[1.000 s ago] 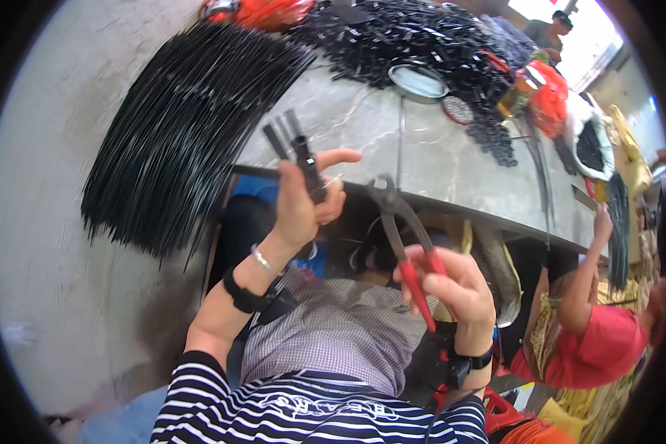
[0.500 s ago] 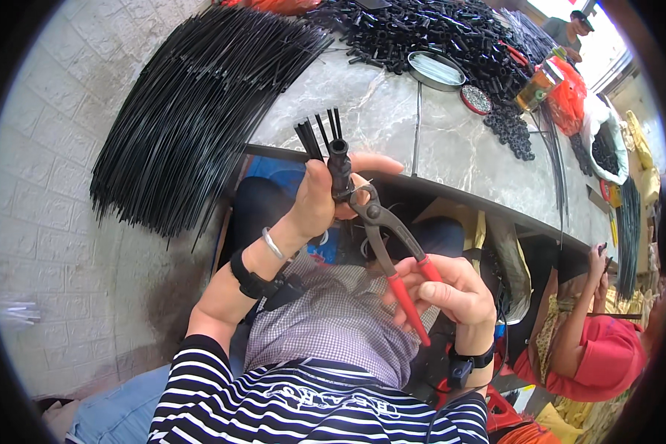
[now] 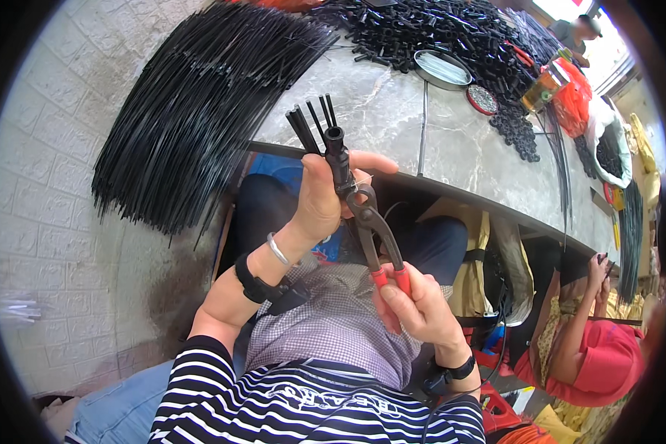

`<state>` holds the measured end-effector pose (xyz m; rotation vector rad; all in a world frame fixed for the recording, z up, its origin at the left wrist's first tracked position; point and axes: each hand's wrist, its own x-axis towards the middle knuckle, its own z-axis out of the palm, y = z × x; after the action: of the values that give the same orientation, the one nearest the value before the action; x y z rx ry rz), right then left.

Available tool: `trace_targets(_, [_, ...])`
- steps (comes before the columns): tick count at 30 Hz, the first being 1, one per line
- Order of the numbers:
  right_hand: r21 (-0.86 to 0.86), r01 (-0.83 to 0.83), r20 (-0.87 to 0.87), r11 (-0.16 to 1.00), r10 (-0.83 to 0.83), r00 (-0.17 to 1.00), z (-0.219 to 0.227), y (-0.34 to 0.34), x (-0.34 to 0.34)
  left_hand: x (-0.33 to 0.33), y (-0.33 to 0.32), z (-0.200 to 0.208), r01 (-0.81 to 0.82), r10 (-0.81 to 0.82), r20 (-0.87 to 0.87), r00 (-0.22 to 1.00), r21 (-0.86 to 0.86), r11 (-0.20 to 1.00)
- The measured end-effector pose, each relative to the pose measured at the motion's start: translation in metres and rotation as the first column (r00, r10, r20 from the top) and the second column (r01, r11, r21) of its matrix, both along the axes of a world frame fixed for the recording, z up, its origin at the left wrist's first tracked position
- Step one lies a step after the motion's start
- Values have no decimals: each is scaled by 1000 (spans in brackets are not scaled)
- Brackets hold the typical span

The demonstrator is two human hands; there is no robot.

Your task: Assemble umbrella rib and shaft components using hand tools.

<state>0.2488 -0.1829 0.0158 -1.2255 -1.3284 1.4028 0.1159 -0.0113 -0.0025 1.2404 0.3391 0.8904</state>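
Note:
My left hand (image 3: 320, 194) is wrapped round a black tubular fitting (image 3: 337, 159), its hollow end facing up. Several thin black rods (image 3: 300, 127) stick up beside it from the same grip. My right hand (image 3: 420, 305) squeezes the red handles of a pair of pincers (image 3: 372, 222), which nearly meet. The dark metal jaws touch the lower end of the fitting, close to my left fingers. A thin wire end seems to show just above the jaws; what lies between them is too small to make out.
A large bundle of black rods (image 3: 200, 118) overhangs the left edge of the grey marbled table (image 3: 362, 92). Farther back lie piled black tubes (image 3: 422, 33), a round tin (image 3: 442, 69), a red dish (image 3: 482, 99) and small black rings (image 3: 516, 133). A co-worker in red (image 3: 596, 359) sits at right.
My right hand has moved left and closed the spread pincer handles together. The jaws have shifted slightly left against the fitting; my left hand keeps its hold.

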Motion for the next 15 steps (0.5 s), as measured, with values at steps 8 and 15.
trace_targets(8, [210,99,98,973,-121,988,-13,5,-15,2,-1,-2,-63,63,66,996,-5,998])
trace_targets(15, [94,149,-54,984,-144,988,-8,6,-5,5,4,-2,-67,85,128,988,-143,987])
